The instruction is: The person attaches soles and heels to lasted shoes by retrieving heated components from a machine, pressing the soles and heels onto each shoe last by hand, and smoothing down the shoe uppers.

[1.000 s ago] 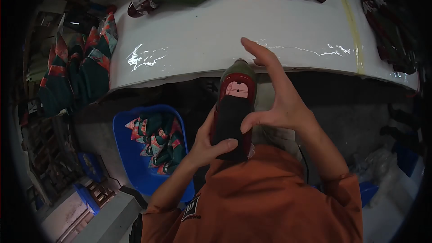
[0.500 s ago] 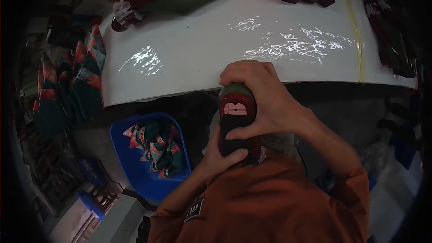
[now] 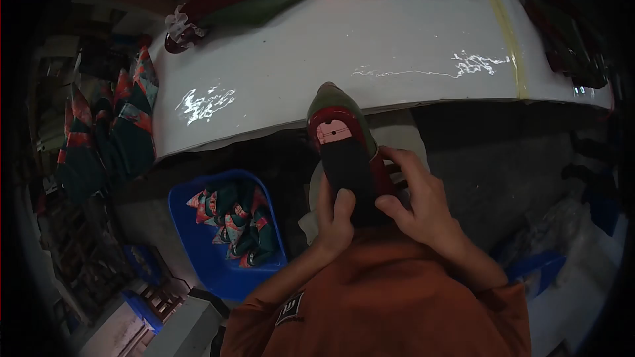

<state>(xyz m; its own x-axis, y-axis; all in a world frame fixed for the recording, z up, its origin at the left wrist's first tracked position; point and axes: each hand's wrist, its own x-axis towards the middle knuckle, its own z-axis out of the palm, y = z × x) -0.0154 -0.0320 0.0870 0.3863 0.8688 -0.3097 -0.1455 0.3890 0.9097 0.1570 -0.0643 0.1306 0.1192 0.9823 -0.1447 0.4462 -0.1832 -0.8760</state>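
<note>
The person I'm watching over the feed is wearing a rust-orange shirt [image 3: 397, 297], its cloth creasing in soft folds. The left sleeve [image 3: 254, 317] and the right sleeve [image 3: 508, 297] are ending short, leaving the forearms bare. Toward the left I'm making out a dark square patch [image 3: 290, 308] that is showing pale strokes, with small lettering, too blurred for reading, running underneath. Left hand [image 3: 335, 225] and right hand [image 3: 423, 201] are both showing bare.
</note>
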